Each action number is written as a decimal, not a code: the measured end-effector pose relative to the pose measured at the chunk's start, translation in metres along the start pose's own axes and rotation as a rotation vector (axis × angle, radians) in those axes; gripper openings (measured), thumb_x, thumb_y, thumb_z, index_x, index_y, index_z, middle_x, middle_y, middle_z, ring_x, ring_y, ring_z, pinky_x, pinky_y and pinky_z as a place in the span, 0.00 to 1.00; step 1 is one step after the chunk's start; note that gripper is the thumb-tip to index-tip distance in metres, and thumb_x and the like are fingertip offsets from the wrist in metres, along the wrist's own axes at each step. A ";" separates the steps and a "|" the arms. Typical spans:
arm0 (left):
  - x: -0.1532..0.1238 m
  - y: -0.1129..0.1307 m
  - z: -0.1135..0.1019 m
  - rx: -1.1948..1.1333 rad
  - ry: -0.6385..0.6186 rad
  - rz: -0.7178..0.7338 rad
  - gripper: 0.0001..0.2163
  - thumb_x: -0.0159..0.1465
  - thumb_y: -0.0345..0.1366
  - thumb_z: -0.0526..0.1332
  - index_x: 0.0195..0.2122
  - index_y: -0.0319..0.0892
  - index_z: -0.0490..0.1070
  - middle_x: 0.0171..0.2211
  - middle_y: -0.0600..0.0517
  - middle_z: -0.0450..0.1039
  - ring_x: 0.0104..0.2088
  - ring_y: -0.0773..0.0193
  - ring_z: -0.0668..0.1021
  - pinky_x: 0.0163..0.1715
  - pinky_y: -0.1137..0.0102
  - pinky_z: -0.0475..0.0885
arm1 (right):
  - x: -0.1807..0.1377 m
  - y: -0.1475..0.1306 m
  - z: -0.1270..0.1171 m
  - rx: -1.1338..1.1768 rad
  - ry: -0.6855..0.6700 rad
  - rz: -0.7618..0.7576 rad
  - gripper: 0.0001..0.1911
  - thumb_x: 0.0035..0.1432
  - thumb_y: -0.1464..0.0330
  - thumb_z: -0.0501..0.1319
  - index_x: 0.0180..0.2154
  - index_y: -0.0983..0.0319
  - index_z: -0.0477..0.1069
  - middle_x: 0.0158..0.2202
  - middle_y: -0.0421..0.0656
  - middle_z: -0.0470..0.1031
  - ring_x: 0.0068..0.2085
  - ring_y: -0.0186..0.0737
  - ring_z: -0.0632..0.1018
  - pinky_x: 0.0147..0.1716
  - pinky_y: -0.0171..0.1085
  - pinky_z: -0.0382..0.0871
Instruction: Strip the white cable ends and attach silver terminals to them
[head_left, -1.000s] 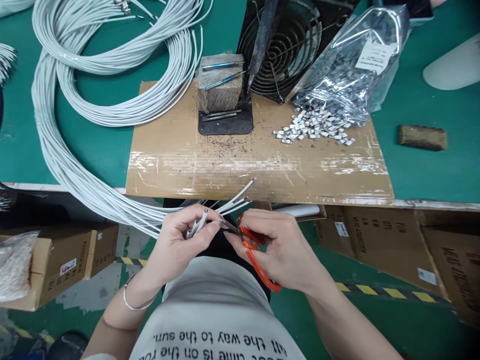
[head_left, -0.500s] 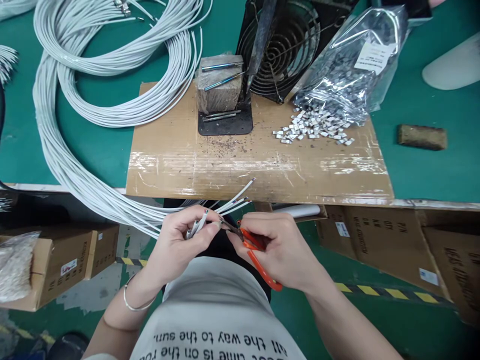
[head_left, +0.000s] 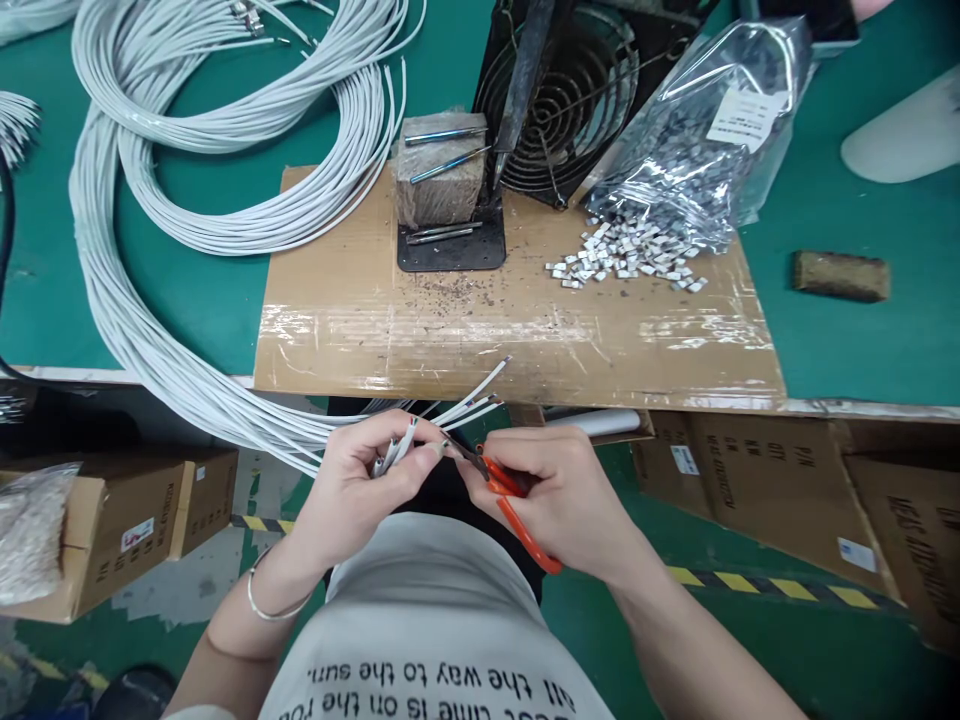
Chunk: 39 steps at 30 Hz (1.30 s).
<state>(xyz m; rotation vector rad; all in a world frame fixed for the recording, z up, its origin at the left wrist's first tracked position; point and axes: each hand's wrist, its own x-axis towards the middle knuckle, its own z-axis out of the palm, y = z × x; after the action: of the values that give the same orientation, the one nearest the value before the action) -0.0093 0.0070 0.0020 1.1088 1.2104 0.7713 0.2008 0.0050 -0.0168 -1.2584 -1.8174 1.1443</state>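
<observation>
My left hand (head_left: 360,490) is closed around the ends of several white cables (head_left: 465,400), pinching one between thumb and forefinger just below the table edge. My right hand (head_left: 562,495) grips orange-handled cutters (head_left: 510,500), fingers wrapped round the handles, with the dark jaws at the cable tip held in my left fingers. The long bundle of white cables (head_left: 150,330) trails from my left hand up onto the green table and loops in large coils.
A cardboard sheet (head_left: 517,320) lies on the green table edge. On it stand a soldering stand with sponge block (head_left: 442,190), a black fan (head_left: 577,90), and a plastic bag spilling small metal parts (head_left: 630,255). Cardboard boxes (head_left: 825,500) sit below the table.
My right hand has squeezed the cutter handles closer together and shifted slightly; the jaws stay at the cable tip. My left hand has stayed in place.
</observation>
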 end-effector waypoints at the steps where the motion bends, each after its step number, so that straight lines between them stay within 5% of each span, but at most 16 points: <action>1: 0.000 0.000 0.000 -0.004 -0.001 0.004 0.08 0.69 0.41 0.70 0.36 0.44 0.86 0.19 0.59 0.62 0.20 0.70 0.57 0.21 0.71 0.53 | 0.000 0.000 0.000 0.011 0.020 -0.007 0.29 0.62 0.72 0.66 0.22 0.58 0.46 0.21 0.33 0.48 0.24 0.30 0.51 0.22 0.38 0.45; 5: 0.000 0.001 0.000 -0.048 -0.023 -0.028 0.11 0.71 0.45 0.70 0.39 0.43 0.87 0.18 0.60 0.58 0.20 0.70 0.57 0.20 0.71 0.51 | 0.000 0.003 -0.001 0.069 0.164 0.032 0.31 0.65 0.69 0.68 0.20 0.59 0.48 0.20 0.33 0.48 0.23 0.30 0.50 0.21 0.37 0.45; 9: 0.001 0.003 0.001 -0.119 -0.049 -0.092 0.15 0.71 0.48 0.70 0.40 0.41 0.87 0.18 0.59 0.60 0.19 0.71 0.58 0.19 0.72 0.52 | 0.000 0.006 -0.006 0.130 0.307 0.106 0.26 0.66 0.63 0.70 0.19 0.60 0.66 0.18 0.36 0.61 0.22 0.31 0.60 0.21 0.37 0.52; 12: 0.002 0.001 0.001 -0.106 -0.081 -0.107 0.16 0.70 0.49 0.70 0.41 0.40 0.88 0.19 0.58 0.63 0.19 0.71 0.60 0.19 0.73 0.57 | 0.003 0.004 -0.010 0.182 0.332 0.102 0.15 0.64 0.63 0.73 0.25 0.58 0.79 0.23 0.39 0.73 0.25 0.36 0.69 0.24 0.38 0.62; 16: 0.002 -0.002 0.001 -0.082 -0.120 -0.126 0.15 0.70 0.48 0.71 0.40 0.40 0.87 0.21 0.57 0.66 0.20 0.70 0.64 0.21 0.73 0.61 | 0.014 -0.006 -0.008 0.238 0.286 0.088 0.06 0.61 0.61 0.76 0.37 0.56 0.87 0.25 0.39 0.74 0.25 0.35 0.68 0.23 0.38 0.62; 20: 0.001 -0.006 -0.001 -0.047 -0.150 -0.059 0.12 0.72 0.43 0.70 0.36 0.40 0.84 0.23 0.56 0.68 0.24 0.70 0.66 0.25 0.74 0.63 | 0.028 -0.014 -0.001 0.349 0.204 0.085 0.10 0.59 0.58 0.78 0.33 0.57 0.87 0.25 0.39 0.75 0.25 0.34 0.69 0.22 0.36 0.61; 22: 0.000 -0.007 -0.005 -0.072 -0.174 -0.051 0.07 0.70 0.38 0.73 0.40 0.40 0.83 0.26 0.55 0.73 0.27 0.70 0.70 0.29 0.74 0.67 | 0.031 -0.014 0.000 0.377 0.209 0.091 0.12 0.59 0.58 0.78 0.30 0.58 0.86 0.25 0.39 0.77 0.25 0.34 0.70 0.23 0.36 0.63; 26: -0.002 -0.007 -0.017 -0.230 -0.187 -0.018 0.11 0.68 0.32 0.75 0.49 0.42 0.77 0.43 0.49 0.80 0.38 0.66 0.79 0.39 0.74 0.75 | 0.029 -0.008 -0.003 0.411 0.262 0.120 0.06 0.57 0.65 0.78 0.30 0.57 0.86 0.25 0.39 0.81 0.27 0.35 0.75 0.27 0.36 0.69; 33: -0.001 -0.010 -0.018 -0.343 -0.159 -0.030 0.08 0.74 0.37 0.69 0.42 0.41 0.72 0.31 0.54 0.77 0.23 0.71 0.76 0.24 0.76 0.70 | 0.023 -0.005 -0.003 0.444 0.320 0.082 0.08 0.56 0.72 0.75 0.27 0.56 0.84 0.23 0.36 0.78 0.24 0.32 0.71 0.25 0.34 0.67; 36: 0.002 -0.010 -0.011 -0.361 -0.091 -0.018 0.07 0.74 0.36 0.69 0.41 0.41 0.73 0.37 0.49 0.84 0.34 0.63 0.87 0.36 0.71 0.81 | 0.020 -0.007 -0.004 0.423 0.306 0.037 0.09 0.58 0.73 0.74 0.28 0.56 0.84 0.23 0.36 0.77 0.25 0.32 0.71 0.25 0.34 0.67; 39: 0.003 -0.010 -0.006 -0.349 0.007 0.036 0.06 0.73 0.33 0.70 0.40 0.42 0.74 0.46 0.47 0.87 0.47 0.60 0.88 0.54 0.67 0.80 | 0.016 -0.009 -0.002 0.355 0.281 0.012 0.08 0.60 0.73 0.74 0.28 0.57 0.83 0.23 0.36 0.75 0.24 0.32 0.69 0.24 0.34 0.63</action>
<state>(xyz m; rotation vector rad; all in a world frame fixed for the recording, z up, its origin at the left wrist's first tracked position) -0.0153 0.0078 -0.0078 0.8420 1.0156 0.9722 0.1940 0.0196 -0.0070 -1.1535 -1.3352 1.1688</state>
